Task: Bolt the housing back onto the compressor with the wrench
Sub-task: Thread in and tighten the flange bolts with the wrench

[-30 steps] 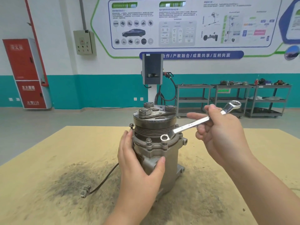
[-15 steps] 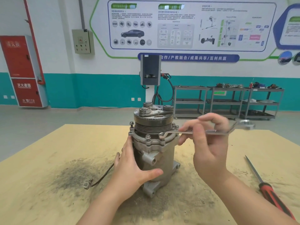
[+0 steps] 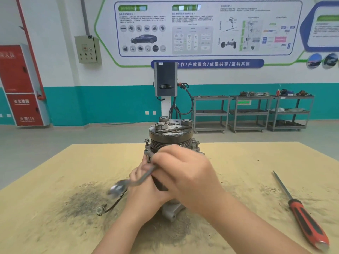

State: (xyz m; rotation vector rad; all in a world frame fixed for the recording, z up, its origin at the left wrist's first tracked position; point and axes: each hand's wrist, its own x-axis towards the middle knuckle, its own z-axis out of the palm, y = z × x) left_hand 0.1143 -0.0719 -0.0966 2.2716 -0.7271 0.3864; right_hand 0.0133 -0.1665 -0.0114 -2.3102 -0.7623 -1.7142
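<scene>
My right hand (image 3: 185, 173) grips the blurred wrench (image 3: 132, 182) at frame centre; my left hand (image 3: 145, 187) clasps the compressor (image 3: 170, 138) body behind it.

The compressor (image 3: 170, 136) stands upright at the middle of the table (image 3: 55, 180); the right hand (image 3: 185, 173) lies in front of it, the left hand (image 3: 145, 187) beside it on the left, the wrench (image 3: 132, 182) slanting out to the left over the left hand. A cable (image 3: 113, 204) trails left from the compressor's foot; a screwdriver (image 3: 300, 211) lies well apart on the right. Behind the table stand a post-mounted unit (image 3: 165, 79) and, further right, shelf carts (image 3: 251, 112) against the wall.
</scene>
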